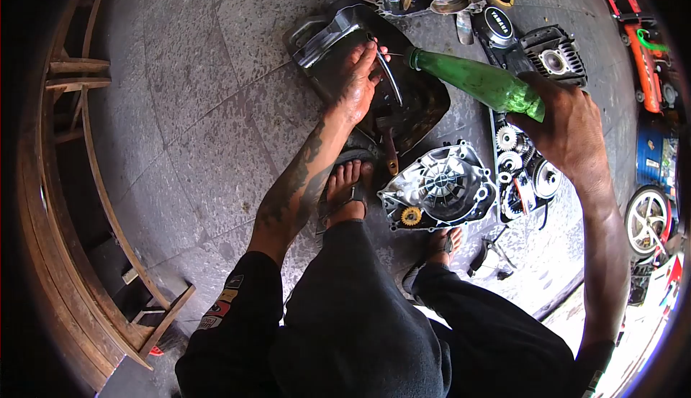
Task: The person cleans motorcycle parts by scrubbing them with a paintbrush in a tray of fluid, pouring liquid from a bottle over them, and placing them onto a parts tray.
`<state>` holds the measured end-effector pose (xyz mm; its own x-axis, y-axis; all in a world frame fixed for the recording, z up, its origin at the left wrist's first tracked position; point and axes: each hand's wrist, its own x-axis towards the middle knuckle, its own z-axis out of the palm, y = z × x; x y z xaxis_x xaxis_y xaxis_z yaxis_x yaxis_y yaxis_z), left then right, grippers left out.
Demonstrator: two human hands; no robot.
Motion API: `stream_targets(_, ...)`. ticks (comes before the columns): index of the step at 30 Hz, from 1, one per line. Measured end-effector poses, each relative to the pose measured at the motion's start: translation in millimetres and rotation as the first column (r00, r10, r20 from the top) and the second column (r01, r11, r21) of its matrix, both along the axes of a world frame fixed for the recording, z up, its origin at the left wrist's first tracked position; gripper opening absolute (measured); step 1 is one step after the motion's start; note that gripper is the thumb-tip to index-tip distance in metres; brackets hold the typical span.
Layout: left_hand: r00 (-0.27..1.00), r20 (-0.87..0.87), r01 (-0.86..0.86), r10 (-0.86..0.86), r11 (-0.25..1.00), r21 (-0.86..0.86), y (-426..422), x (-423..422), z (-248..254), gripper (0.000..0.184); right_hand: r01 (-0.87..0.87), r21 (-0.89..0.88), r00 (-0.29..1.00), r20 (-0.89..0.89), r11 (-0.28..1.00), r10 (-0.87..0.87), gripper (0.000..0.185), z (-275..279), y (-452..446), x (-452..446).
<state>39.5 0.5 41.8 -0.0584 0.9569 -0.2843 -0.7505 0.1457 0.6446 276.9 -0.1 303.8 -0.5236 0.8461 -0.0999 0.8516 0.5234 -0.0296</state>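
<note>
- Fingers of the right hand (567, 126) grip a translucent green bottle (471, 80) (neck leftward)
- Left hand (358, 81) pinches a slim curved metal piece (389, 80) over a black tray (426, 106)

**Mottled Grey Floor (216, 74) Between Brown Wood and White Glare**

The floor is laid in large slabs, its thin seams running at a slant and its surface speckled with paler patches. Along the left edge stands a piece of brown wooden furniture (52, 254), long rails joined by short crosspieces (the lens bends them all into a curve), with dark gaps between. A small red item (156, 351) lies near its lower end.

Down the right edge come red-orange equipment (643, 70) with a bright green piece (651, 42) on it, a blue object (651, 150), and a pale spoked wheel (647, 219). Light whitens the lower right; the left stays dimmer.
</note>
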Motion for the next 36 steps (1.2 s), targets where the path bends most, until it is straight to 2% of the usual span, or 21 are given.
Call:
stream_targets(7,0.991,-0.131,-0.033,0.029,0.999,-0.030,1,-3,-2,0.031,-0.006,-0.032,0.998,0.058,0.999,0.008,0.035,-2,-4,3)
stream_targets(17,0.982,-0.168,-0.099,0.084,0.992,-0.085,2,-4,2,0.032,0.002,-0.069,0.996,0.093,0.998,0.004,0.034,-8,-10,9)
stream_targets(19,0.987,-0.117,-0.118,0.108,0.989,-0.087,2,-6,5,0.034,0.008,-0.087,0.993,0.114,0.996,0.002,0.034,-8,-11,10)
stream_targets(20,0.987,-0.126,-0.111,0.103,0.992,-0.060,4,-7,0,0.044,-0.006,-0.117,0.994,0.103,0.993,0.018,0.034,-8,-11,10)
stream_targets(21,0.986,-0.129,-0.112,0.105,0.992,-0.053,5,-7,-3,0.044,-0.022,-0.143,0.995,0.090,0.990,0.035,0.034,-9,-11,10)
stream_targets(23,0.995,0.086,-0.051,0.053,0.998,-0.029,9,-7,-7,0.055,-0.016,-0.139,0.995,0.092,0.990,0.029,0.034,-7,-10,10)
stream_targets(24,0.998,0.046,-0.040,0.040,0.999,-0.001,9,-5,-7,0.064,-0.007,-0.127,0.998,0.053,0.992,0.014,0.034,-4,-11,7)
stream_targets(25,0.989,0.148,-0.021,0.013,0.998,0.058,9,-4,-6,0.060,0.002,-0.114,1.000,0.014,0.993,-0.001,0.035,-3,-12,5)
stream_targets(28,0.990,0.135,0.010,-0.025,0.994,0.112,5,4,5,0.058,0.007,-0.058,1.000,-0.017,0.998,-0.008,0.036,1,-5,4)
stream_targets(31,0.963,0.238,0.102,-0.128,0.988,0.120,1,6,8,0.063,0.036,-0.023,0.999,-0.009,0.999,-0.036,0.038,9,2,5)
stream_targets(36,0.958,0.224,0.147,-0.180,0.977,0.156,0,4,4,0.059,0.102,-0.030,0.995,0.001,0.994,-0.102,0.039,21,7,7)
